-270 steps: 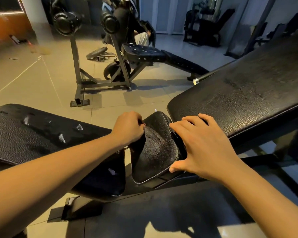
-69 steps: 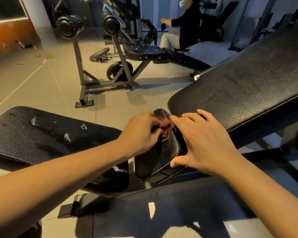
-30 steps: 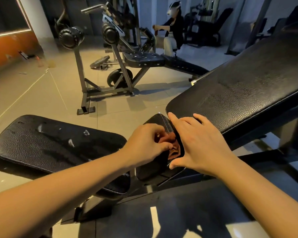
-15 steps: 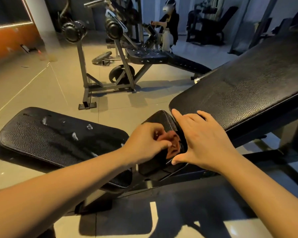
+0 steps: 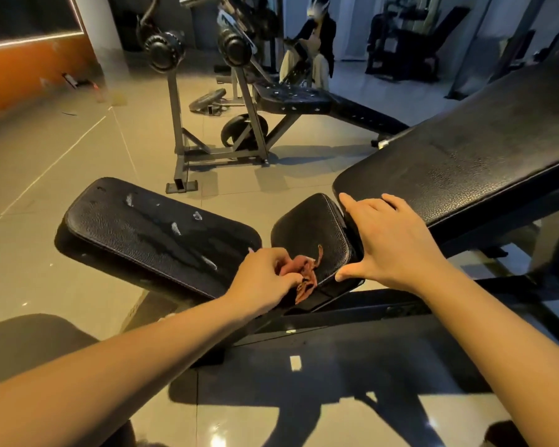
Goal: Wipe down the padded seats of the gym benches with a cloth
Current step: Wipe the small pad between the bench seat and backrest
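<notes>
My left hand [image 5: 267, 280] grips a small reddish-brown cloth [image 5: 305, 274] against the lower edge of a small black padded seat [image 5: 307, 230], which is tilted up. My right hand [image 5: 391, 243] lies flat with straight fingers along the seat's right side, against the gap below the large inclined back pad [image 5: 459, 169]. To the left lies a long flat black pad [image 5: 149, 227] with several worn white patches on its surface.
Beyond the pads stands a grey-framed bench with a rack [image 5: 249, 101] and weight plates on the tiled floor. A person [image 5: 313, 50] sits at the back. More dark machines line the far right. A dark rounded object [image 5: 29, 340] is at the lower left.
My left hand has drawn the cloth down the small seat from its middle to its lower edge. My right hand has stayed on the seat's right side. The view has shifted left.
</notes>
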Demonstrator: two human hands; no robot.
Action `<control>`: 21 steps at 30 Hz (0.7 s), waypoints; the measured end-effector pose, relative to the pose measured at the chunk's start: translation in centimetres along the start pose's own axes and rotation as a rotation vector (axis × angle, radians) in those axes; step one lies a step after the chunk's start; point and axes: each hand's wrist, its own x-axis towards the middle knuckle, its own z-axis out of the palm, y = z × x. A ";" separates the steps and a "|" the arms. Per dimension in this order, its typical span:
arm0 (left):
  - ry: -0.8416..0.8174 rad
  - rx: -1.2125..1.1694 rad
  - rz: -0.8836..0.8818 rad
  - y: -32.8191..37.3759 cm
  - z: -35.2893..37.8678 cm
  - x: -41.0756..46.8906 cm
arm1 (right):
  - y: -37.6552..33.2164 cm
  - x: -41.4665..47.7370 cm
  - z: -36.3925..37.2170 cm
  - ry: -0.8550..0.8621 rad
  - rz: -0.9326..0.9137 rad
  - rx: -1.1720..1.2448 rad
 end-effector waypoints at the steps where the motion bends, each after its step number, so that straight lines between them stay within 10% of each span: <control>1: -0.035 0.008 -0.010 -0.2 -0.1 -0.9 | -0.1 0.0 -0.2 -0.014 0.002 0.008; 9: -0.353 0.072 0.017 -0.2 -4.7 -3.8 | -5.1 -1.8 -1.1 -0.066 0.021 0.642; 15: -0.316 -0.073 0.084 0.5 -7.8 -5.1 | -8.9 -2.3 -1.2 -0.396 0.106 1.072; 21: -0.251 -0.203 0.082 0.1 -11.1 -6.7 | -10.6 -2.1 -2.6 -0.349 0.166 1.259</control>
